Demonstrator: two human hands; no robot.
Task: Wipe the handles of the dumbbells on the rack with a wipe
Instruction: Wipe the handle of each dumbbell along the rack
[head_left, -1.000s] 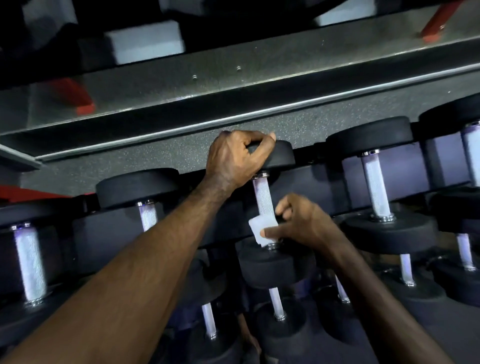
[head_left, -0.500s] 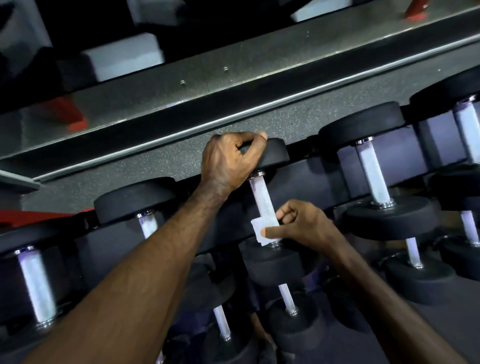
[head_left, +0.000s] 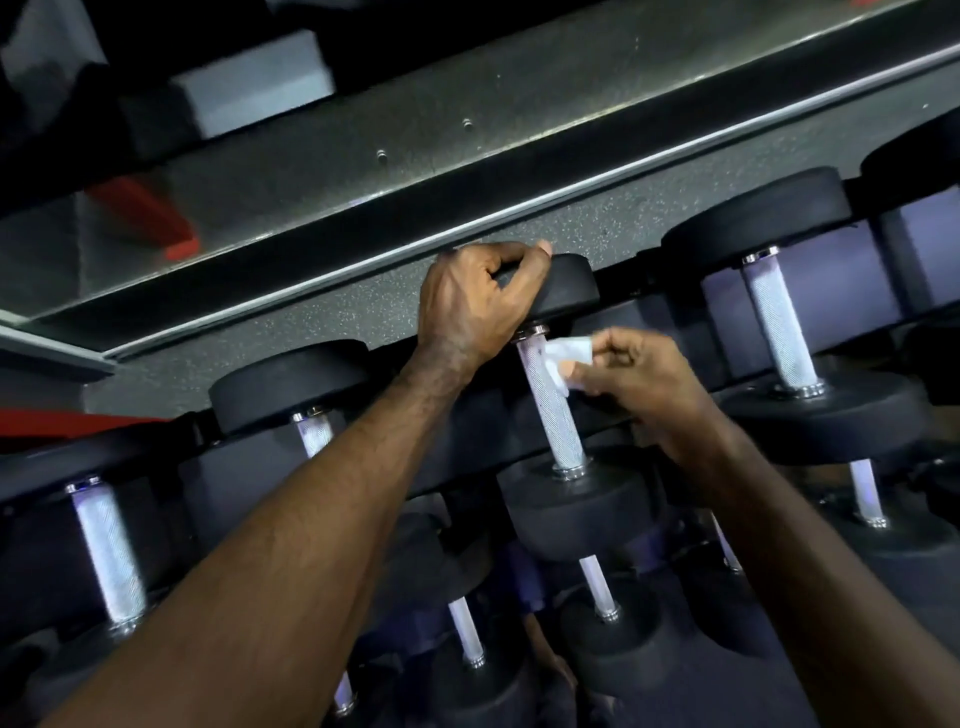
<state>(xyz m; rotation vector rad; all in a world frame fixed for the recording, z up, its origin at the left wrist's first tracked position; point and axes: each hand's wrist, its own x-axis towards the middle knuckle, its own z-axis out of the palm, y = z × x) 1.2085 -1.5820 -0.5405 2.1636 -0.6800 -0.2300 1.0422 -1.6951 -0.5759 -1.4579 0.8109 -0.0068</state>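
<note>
While the left hand (head_left: 478, 306) curls over the far weight (head_left: 558, 291) of the middle dumbbell, fingers hooked on its top edge and thumb against its face, the right hand (head_left: 639, 379) pinches a small white wipe (head_left: 566, 358) between thumb and fingertips and holds it against the upper right side of that dumbbell's handle (head_left: 553, 410). This split looks deliberate: the left hand's grip on the round weight probably keeps the dumbbell from rolling in its cradle, or lets it be turned so the wipe can reach all the way round. Pinching the wipe folded rather than spread likely gives a firmer edge to press into the rough, cross-cut metal.

At centre frame the wipe sits high on the handle, just under the collar beside the left wrist; most of the bar below it, down to the near weight (head_left: 576, 504), is bare.

Further out, the rack (head_left: 831, 270) carries more dumbbells on either side: one at the right (head_left: 779, 332), one just left of the forearm (head_left: 291, 384), and another at the far left (head_left: 109, 556), with a lower row beneath. Their handles all point toward the camera, presumably so each can be grasped easily. Behind runs a speckled floor strip and a mirror edge (head_left: 363, 244).

No brand, weight number or other writing can be read anywhere.
</note>
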